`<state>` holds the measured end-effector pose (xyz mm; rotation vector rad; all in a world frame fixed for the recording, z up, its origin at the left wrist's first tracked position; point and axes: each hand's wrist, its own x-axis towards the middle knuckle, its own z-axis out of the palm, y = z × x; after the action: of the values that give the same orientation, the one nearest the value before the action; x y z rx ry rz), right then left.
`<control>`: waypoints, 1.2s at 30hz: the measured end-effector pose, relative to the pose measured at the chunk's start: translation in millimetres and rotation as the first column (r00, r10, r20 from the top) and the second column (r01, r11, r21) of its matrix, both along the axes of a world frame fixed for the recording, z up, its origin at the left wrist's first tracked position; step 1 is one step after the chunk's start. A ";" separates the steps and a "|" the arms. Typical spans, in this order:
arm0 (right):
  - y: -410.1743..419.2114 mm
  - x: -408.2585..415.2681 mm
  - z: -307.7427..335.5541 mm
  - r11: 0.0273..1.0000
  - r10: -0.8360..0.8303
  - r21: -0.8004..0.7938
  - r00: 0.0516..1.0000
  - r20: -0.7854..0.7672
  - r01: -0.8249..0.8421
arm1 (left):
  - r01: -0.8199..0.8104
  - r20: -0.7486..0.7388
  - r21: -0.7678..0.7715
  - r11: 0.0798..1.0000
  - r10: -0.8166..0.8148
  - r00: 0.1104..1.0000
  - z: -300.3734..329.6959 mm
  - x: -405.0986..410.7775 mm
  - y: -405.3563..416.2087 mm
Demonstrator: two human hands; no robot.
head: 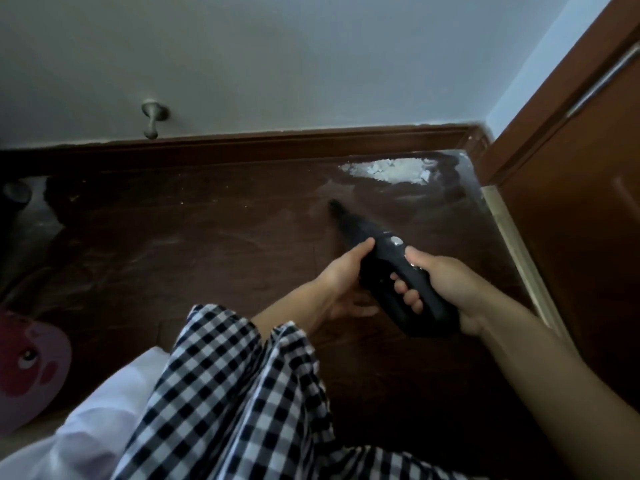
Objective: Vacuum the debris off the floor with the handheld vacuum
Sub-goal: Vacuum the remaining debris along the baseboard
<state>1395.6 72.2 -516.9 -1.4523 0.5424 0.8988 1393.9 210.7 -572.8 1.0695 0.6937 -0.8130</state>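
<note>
Dark floor (pixel 173 244); both hands grip handheld vacuum (pixel 398 271).

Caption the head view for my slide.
Both hands hold black handheld vacuum, nozzle short of white debris.

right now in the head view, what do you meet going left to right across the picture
pink toy → door stopper → left hand → vacuum → right hand → door
</note>
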 end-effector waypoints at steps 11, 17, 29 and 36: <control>26.8 55.2 -18.8 0.992 -0.118 0.043 0.992 0.055 0.116 | -0.124 0.039 0.015 0.992 0.123 0.992 4.3 50.5 7.9; 23.9 69.4 -19.8 0.983 -0.171 0.076 0.984 0.050 0.167 | -0.120 0.084 0.029 0.992 0.117 0.990 0.8 66.0 4.5; 10.2 78.5 -21.1 0.977 -0.209 0.059 0.977 0.050 0.206 | -0.116 0.113 0.037 0.993 0.111 0.987 -1.2 75.7 -10.7; -3.6 79.5 -23.6 0.973 -0.230 0.044 0.971 0.063 0.227 | -0.080 0.105 0.022 0.997 0.078 0.991 1.1 79.5 -24.9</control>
<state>1475.1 68.7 -540.5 -1.3508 0.6256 0.6713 1473.4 185.8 -571.7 1.0938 0.6562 -0.6769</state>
